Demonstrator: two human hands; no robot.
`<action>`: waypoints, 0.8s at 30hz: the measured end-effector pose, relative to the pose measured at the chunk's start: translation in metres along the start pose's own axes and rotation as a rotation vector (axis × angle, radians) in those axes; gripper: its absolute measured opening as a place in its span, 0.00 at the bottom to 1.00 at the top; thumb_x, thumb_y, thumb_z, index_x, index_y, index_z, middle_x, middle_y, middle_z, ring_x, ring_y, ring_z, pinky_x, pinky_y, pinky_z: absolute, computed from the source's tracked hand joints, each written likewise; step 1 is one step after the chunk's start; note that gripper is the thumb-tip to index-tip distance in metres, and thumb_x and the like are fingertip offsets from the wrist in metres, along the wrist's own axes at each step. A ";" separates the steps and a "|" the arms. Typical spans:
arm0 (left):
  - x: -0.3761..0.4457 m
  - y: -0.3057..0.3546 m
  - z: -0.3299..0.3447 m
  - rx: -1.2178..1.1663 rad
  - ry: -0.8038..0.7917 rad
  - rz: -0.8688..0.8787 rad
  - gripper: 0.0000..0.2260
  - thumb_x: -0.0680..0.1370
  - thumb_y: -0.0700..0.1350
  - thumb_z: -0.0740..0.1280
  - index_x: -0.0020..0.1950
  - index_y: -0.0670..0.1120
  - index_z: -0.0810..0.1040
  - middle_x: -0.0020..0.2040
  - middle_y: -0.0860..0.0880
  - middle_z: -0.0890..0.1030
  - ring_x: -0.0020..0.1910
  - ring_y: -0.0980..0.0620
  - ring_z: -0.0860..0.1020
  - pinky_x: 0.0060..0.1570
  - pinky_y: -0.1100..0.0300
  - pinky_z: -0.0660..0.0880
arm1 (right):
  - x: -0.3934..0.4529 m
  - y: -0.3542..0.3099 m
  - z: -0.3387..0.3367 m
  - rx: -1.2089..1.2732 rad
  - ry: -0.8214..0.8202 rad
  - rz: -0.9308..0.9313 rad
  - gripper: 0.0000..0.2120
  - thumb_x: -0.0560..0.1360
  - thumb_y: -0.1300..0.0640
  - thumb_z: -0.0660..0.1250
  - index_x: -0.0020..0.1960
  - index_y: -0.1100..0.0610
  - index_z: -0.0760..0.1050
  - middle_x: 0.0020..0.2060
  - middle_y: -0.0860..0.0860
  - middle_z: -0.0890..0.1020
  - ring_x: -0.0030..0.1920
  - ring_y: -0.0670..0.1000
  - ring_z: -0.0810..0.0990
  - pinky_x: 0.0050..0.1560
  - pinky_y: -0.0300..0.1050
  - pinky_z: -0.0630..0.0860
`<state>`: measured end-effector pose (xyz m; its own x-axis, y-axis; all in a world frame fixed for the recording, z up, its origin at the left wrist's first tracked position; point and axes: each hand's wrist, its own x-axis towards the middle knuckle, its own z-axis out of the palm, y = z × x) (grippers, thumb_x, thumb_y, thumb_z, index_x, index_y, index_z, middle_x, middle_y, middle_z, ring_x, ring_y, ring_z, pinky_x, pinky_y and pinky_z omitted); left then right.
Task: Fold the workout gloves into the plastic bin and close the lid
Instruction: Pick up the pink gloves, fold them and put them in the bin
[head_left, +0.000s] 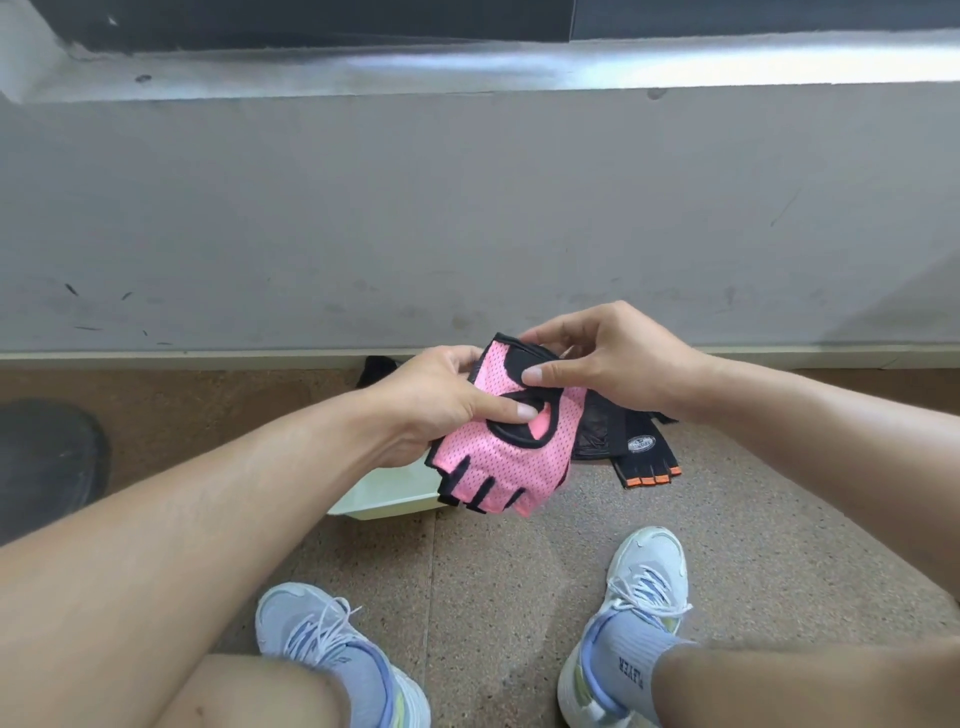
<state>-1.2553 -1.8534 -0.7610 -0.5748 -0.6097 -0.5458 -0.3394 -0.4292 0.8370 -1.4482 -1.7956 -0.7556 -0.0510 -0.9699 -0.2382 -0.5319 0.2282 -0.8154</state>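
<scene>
Holding a pink glove (506, 452) above the floor, both hands are gripping it: the left hand (441, 410) is pinching its middle with thumb on top and fingers curled beneath, while the right hand (597, 358) is pinching the wrist end. A pale plastic bin (384, 493) is sitting directly below, and a black glove (644, 457) is lying on the floor (519, 571) just right of it, near the wall (467, 218).

— Which glove's up off the floor?
— The pink mesh glove (506, 441), black trim, fingerless, finger stubs hanging toward the floor, wrist end uppermost.
— And the others?
— The black gloves (631, 441) with orange finger edges lie flat on the floor just behind it. The pale plastic bin (387, 493) sits below, mostly hidden
</scene>
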 end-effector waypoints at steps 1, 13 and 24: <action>0.001 -0.002 -0.001 -0.001 0.006 -0.008 0.23 0.70 0.33 0.78 0.64 0.42 0.79 0.54 0.41 0.87 0.51 0.42 0.87 0.52 0.47 0.84 | 0.002 0.000 0.003 -0.016 0.000 -0.010 0.16 0.72 0.51 0.78 0.59 0.47 0.84 0.45 0.52 0.89 0.46 0.56 0.88 0.51 0.54 0.84; 0.013 -0.032 -0.097 0.280 0.251 -0.061 0.12 0.70 0.45 0.80 0.48 0.42 0.83 0.46 0.45 0.88 0.42 0.47 0.86 0.44 0.56 0.81 | 0.080 -0.024 0.035 -0.131 -0.128 0.008 0.12 0.77 0.57 0.72 0.60 0.47 0.83 0.32 0.40 0.85 0.29 0.38 0.81 0.31 0.28 0.75; 0.082 -0.104 -0.201 0.613 0.168 -0.307 0.03 0.73 0.40 0.77 0.43 0.45 0.85 0.44 0.47 0.87 0.43 0.52 0.84 0.48 0.57 0.82 | 0.182 -0.002 0.137 -0.492 -0.341 -0.075 0.12 0.74 0.54 0.75 0.57 0.53 0.81 0.39 0.44 0.81 0.39 0.48 0.78 0.35 0.37 0.71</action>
<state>-1.1170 -1.9928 -0.9002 -0.2797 -0.6374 -0.7180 -0.8546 -0.1757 0.4888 -1.3411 -1.9605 -0.8694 0.2327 -0.8814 -0.4111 -0.8562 0.0149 -0.5165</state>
